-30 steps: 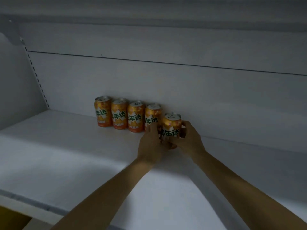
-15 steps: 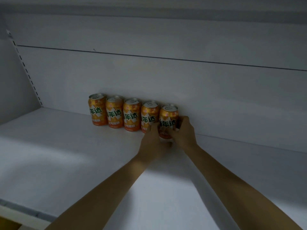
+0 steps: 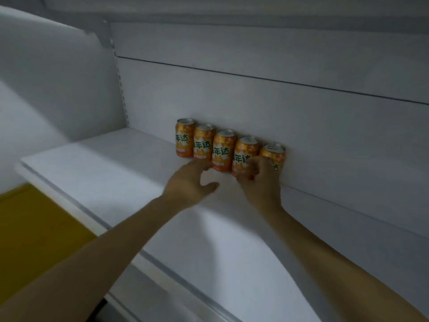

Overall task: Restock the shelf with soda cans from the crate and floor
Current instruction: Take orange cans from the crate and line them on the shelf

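- Orange soda cans with green lettering, five of them, stand upright in a tight row on a white shelf, backs close to the pale back panel.
- Row runs from left to right, each can just beside the next.
- Left hand reaches in, its fingers loosely bent and holding nothing. The fingertips are at the foot of the second can and third can; I cannot tell whether they touch.
- Right hand is curled in front of the fourth can and covers the lower part of the fifth can. Whether it grips either can I cannot tell.
- Both bare forearms stretch across the shelf from the bottom of the view.
- Below the shelf edge, at lower left, lies a yellow surface.
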Motion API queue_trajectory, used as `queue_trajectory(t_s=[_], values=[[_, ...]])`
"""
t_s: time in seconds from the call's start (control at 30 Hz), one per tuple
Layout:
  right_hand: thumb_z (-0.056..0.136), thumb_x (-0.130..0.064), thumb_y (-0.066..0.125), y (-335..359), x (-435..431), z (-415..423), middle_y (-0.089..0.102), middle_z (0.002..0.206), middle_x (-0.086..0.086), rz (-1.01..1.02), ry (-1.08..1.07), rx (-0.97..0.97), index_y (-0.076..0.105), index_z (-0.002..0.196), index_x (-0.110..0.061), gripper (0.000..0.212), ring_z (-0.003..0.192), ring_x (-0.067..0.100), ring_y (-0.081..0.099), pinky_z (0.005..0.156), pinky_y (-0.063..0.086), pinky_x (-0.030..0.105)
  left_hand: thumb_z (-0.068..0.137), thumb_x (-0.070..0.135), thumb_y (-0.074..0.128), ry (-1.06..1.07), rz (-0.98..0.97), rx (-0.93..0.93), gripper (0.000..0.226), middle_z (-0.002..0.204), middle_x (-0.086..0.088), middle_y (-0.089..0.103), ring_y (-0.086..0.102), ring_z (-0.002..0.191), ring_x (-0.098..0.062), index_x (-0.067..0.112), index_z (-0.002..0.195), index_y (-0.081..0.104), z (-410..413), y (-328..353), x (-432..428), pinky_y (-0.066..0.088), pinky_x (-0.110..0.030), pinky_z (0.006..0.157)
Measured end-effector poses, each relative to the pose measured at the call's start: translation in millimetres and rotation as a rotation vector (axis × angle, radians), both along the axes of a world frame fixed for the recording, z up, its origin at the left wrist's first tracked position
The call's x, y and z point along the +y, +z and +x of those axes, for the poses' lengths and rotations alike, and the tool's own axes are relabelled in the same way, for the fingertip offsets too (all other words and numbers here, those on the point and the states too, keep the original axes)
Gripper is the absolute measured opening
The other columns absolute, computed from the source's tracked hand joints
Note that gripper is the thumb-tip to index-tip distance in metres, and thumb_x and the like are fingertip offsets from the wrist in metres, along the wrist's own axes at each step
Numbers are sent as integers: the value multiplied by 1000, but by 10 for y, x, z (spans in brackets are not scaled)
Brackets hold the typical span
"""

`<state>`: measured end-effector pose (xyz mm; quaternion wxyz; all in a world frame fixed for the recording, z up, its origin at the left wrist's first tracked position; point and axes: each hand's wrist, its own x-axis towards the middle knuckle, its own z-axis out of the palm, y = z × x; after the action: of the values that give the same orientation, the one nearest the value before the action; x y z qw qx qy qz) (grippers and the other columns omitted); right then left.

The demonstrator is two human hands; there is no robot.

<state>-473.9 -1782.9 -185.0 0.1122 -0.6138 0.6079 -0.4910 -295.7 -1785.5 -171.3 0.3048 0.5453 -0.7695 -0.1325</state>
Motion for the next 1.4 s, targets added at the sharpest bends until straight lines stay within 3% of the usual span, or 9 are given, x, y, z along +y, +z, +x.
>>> queue_trajectory(t_s=[0.17, 0.57, 0.73, 0.9, 1.13, 1.27, 1.33, 1.4], values=[[82, -34, 71, 224, 95, 869, 52, 132, 0, 150, 437, 282, 48, 130, -18, 55, 121, 15, 48, 97, 44, 33, 88, 45, 61, 270, -23, -237, 51, 137, 2, 52, 48, 123, -18, 24, 134, 50, 985, 166, 472, 42, -32, 98], [82, -44, 68, 219, 835, 3460, 48, 140, 4, 173, 990, 817, 40, 139, -16, 69, 123, 24, 49, 93, 47, 38, 83, 43, 68, 707, 192, -215, 60, 136, -2, 51, 48, 125, -19, 19, 135, 48, 3110, -70, 2069, 43, -35, 98], [83, -47, 67, -162, 1224, 4494, 46, 142, 3, 292, 1137, 877, 40, 141, -18, 70, 124, 23, 49, 92, 47, 36, 83, 42, 69, 801, 282, -168, 60, 136, -2, 52, 49, 123, -19, 19, 134, 49, 3975, -361, 2673, 43, -33, 96], [84, -46, 68, -1097, 1525, 5085, 51, 135, 7, 558, 1222, 820, 44, 135, -13, 65, 116, 25, 53, 90, 48, 35, 85, 42, 67, 826, 547, 17, 67, 136, -3, 50, 51, 122, -21, 18, 141, 39, 4634, -1064, 3088, 42, -30, 90], [88, -37, 66, -2732, 1714, 4796, 53, 133, 10, 1074, 1141, 872, 47, 134, -11, 56, 116, 26, 53, 90, 46, 33, 87, 40, 64, 711, 988, 284, 75, 142, -8, 44, 50, 123, -25, 11, 147, 29, 4858, -2585, 3236, 42, -28, 89], [87, -32, 68, -3711, 1691, 4638, 63, 116, 8, 1297, 1043, 793, 62, 113, -7, 37, 100, 22, 58, 78, 43, 26, 94, 29, 58, 775, 1173, 478, 50, 123, -6, 51, 55, 96, -20, 10, 137, 39, 4763, -3653, 3224, 46, -30, 80], [87, -26, 69, -4309, 1691, 4641, 62, 111, 5, 1371, 956, 697, 64, 108, -5, 31, 107, 25, 58, 83, 43, 26, 96, 19, 56, 860, 1238, 559, 29, 110, -6, 51, 52, 84, -17, 9, 122, 48, 4704, -4306, 3246, 42, -22, 70], [83, -23, 72, -5040, 1694, 4665, 66, 104, 13, 1385, 864, 575, 67, 92, -9, 17, 105, 32, 62, 90, 49, 36, 93, 19, 60, 943, 1293, 604, 23, 110, -11, 58, 52, 90, -17, 14, 115, 54, 4633, -4989, 3293, 41, -25, 77]])
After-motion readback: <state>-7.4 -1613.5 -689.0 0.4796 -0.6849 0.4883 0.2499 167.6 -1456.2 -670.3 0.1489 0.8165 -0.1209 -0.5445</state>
